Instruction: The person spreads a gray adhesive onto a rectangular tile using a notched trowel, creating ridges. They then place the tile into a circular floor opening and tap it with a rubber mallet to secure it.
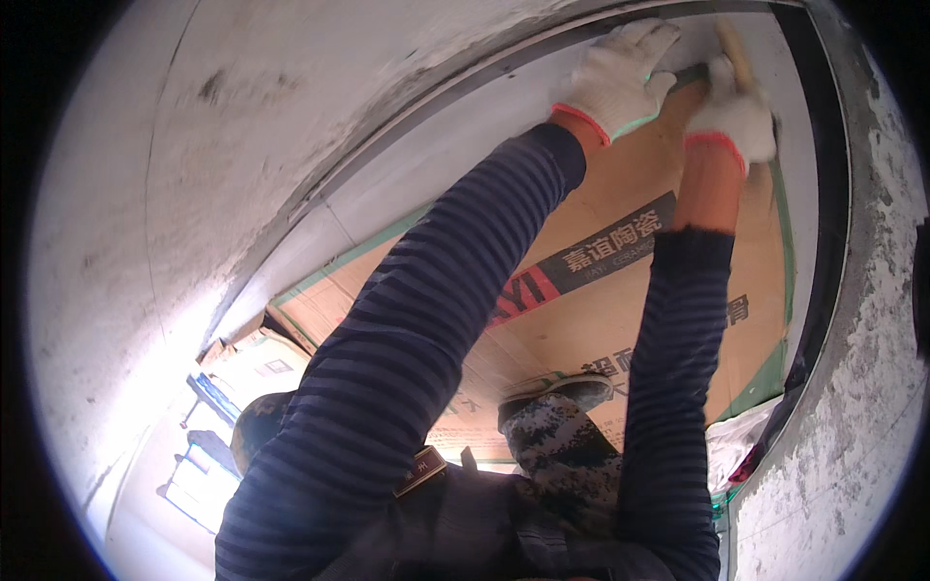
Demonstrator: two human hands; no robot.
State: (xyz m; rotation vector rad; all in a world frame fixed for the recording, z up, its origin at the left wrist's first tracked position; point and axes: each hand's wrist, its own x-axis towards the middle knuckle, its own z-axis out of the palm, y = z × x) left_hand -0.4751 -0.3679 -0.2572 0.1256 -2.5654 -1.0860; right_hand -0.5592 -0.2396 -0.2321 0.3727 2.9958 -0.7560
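My left hand, in a white knit glove with a red cuff, lies with its fingers spread at the top edge of a flattened cardboard sheet that bears printing. To its right, my right hand, gloved the same way, is blurred and closed around a pale, stick-like handle; the rest of that tool is hidden. Both hands are over the light floor beyond the cardboard, close to the corner. Green tape runs along the cardboard's edge.
A dark border strip runs beside the stained, rough wall on the right. Another marked wall rises on the left. My shoe stands on the cardboard. Cardboard boxes are at lower left, and a white bag lies at lower right.
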